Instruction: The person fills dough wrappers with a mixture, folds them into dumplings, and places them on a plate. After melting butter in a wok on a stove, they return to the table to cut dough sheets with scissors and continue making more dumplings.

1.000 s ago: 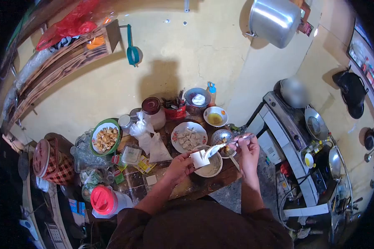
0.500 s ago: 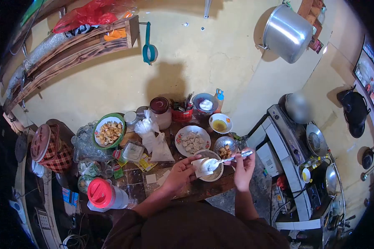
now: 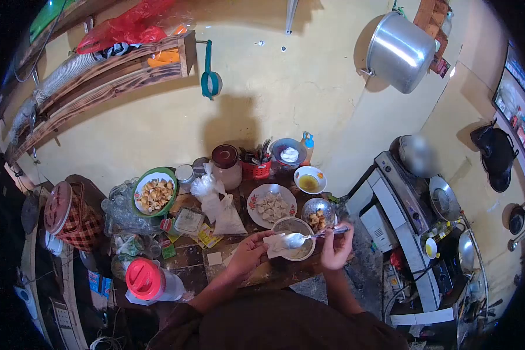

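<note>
Between the fingers of my left hand [image 3: 248,255] is a small pale square wrapper [image 3: 273,247], held over the near side of a bowl of pale mixture [image 3: 304,251]. My right hand [image 3: 336,248] grips the handle of a metal spoon [image 3: 295,240], whose bowl rests on or just above the wrapper. Behind the bowl of mixture stands a floral plate of folded pale pieces [image 3: 272,205]. A metal bowl with brown chunks [image 3: 318,214] is just beyond my right hand. Pale squares [image 3: 214,258] lie on the table left of my left hand.
A green-rimmed bowl of brown pieces [image 3: 156,192], plastic bags of white powder [image 3: 228,219] and a red-lidded jug [image 3: 146,280] are to the left. A yellow-liquid bowl [image 3: 310,180] stands behind. A stove [image 3: 405,189] is at the right; a large pot [image 3: 401,52] hangs above.
The spoon and wrapper have moved slightly left and down in the view, showing more of the bowl of mixture. My right hand has shifted a little left and down. The whole view has tilted slightly.
</note>
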Motion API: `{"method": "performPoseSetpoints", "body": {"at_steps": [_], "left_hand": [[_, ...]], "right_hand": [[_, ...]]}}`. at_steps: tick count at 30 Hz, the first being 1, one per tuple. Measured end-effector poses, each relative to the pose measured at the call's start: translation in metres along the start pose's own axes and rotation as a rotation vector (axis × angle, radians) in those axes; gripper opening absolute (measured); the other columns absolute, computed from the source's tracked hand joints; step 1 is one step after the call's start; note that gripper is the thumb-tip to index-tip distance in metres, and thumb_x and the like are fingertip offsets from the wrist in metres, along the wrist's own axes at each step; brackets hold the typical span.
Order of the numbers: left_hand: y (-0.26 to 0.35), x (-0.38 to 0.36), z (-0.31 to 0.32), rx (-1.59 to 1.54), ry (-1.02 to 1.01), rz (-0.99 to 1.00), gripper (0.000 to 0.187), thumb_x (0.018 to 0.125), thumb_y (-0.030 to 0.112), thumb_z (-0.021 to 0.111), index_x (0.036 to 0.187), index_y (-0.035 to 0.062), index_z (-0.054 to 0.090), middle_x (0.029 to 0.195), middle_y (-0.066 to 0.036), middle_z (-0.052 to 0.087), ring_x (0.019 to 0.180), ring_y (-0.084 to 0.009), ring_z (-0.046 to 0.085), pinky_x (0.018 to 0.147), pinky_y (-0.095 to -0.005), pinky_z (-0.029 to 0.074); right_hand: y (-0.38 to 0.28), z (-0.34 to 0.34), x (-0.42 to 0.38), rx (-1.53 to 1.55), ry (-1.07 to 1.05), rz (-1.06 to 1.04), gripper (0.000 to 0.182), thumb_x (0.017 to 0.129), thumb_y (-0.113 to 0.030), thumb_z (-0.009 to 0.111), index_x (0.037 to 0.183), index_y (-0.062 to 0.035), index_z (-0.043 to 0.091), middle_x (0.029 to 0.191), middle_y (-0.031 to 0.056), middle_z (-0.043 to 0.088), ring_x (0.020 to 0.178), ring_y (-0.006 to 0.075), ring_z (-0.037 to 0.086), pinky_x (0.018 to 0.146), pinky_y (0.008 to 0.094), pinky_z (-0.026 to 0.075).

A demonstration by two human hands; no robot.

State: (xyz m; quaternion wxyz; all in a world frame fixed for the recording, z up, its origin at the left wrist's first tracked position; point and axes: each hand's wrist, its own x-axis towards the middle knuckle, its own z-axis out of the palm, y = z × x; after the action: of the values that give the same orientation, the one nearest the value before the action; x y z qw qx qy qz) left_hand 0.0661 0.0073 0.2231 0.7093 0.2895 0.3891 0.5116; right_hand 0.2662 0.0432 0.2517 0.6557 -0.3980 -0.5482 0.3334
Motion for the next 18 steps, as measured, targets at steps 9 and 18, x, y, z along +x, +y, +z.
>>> {"method": "performPoseSetpoints", "body": {"at_steps": [9, 18], "left_hand": [[-0.004, 0.005, -0.012, -0.045, 0.055, 0.012, 0.034, 0.090, -0.001, 0.039, 0.124, 0.0010, 0.039, 0.115, -0.013, 0.051, 0.104, -0.0227, 0.054, 0.092, -0.0362, 0.046], [-0.006, 0.014, -0.024, -0.031, 0.093, 0.035, 0.035, 0.089, -0.001, 0.039, 0.124, 0.0011, 0.038, 0.117, -0.014, 0.050, 0.106, -0.0234, 0.053, 0.091, -0.0377, 0.046]], "right_hand": [[0.022, 0.013, -0.013, 0.233, 0.192, -0.056, 0.015, 0.088, 0.000, 0.044, 0.100, -0.0054, 0.037, 0.085, 0.0062, 0.050, 0.076, 0.0104, 0.051, 0.067, 0.0257, 0.048], [0.018, 0.024, -0.011, 0.243, 0.222, -0.067, 0.016, 0.090, -0.001, 0.040, 0.103, -0.0067, 0.033, 0.082, 0.0076, 0.052, 0.079, 0.0144, 0.053, 0.065, 0.0310, 0.053]]}}
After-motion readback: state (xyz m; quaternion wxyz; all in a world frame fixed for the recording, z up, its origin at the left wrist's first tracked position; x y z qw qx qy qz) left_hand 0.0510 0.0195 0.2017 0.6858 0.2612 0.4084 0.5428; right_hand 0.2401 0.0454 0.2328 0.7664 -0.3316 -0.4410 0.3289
